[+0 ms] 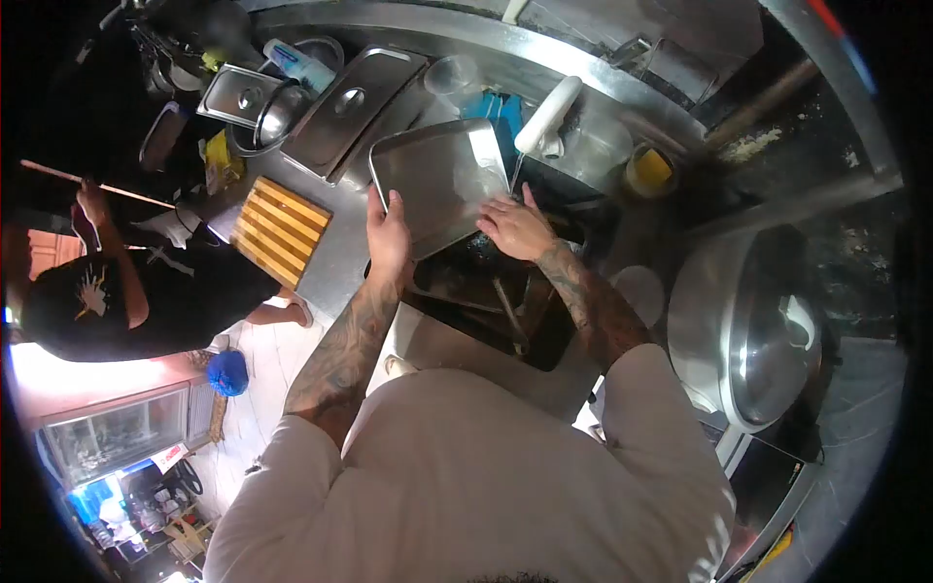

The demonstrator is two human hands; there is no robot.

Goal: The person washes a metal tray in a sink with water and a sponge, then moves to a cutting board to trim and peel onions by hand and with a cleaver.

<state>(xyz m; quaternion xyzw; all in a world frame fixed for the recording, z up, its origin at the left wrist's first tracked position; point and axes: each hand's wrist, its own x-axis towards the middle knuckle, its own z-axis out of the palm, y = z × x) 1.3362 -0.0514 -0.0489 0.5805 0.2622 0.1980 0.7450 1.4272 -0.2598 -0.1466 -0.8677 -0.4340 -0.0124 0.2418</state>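
A shallow rectangular metal tray [425, 180] is held tilted over the dark sink. My left hand [389, 233] is closed on its lower left edge, with the thumb on the near side and the other fingers mostly hidden behind. At the tray's lower right corner, my right hand [517, 227] lies with fingers stretched out against the metal and thumb apart. Beneath both hands, the sink [457, 291] holds dark water and a long-handled utensil [509, 309]. A white faucet-like fitting [549, 115] stands just beyond the tray's right edge.
Lidded steel pans [352, 102] and a striped wooden board [282, 231] lie on the left counter. Clear containers [595, 141] and a tub with a yellow sponge [651, 172] stand behind the sink. A large lidded pot [743, 325] is on the right. Another person [146, 291] stands left.
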